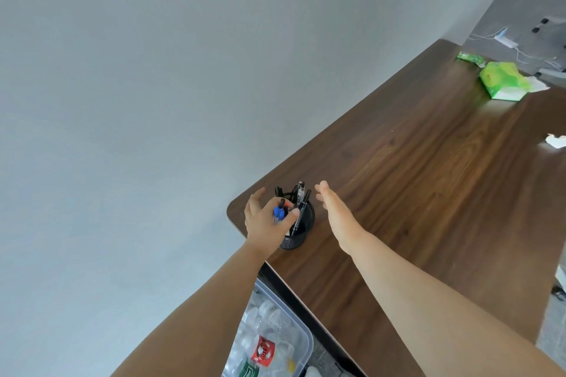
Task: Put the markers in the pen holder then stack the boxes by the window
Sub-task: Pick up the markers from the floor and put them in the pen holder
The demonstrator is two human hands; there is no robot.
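At lower centre, the left hand (262, 220) pinches blue markers (278, 214) over the pen holder (301, 231); the right hand (335, 213) hovers flat and empty beside it. A crooked push could tip the holder off the nearby table (413, 193) corner.

- pen holder (301, 236): left wall hidden behind left hand (263, 217).
- blue-capped markers (278, 214): barrels hidden by the hand; cannot tell if it grips them.
- clear bin (291, 312): cut by bottom edge, far side under table (428, 193).
- white scrap (556, 141): cut by right edge, unidentifiable.
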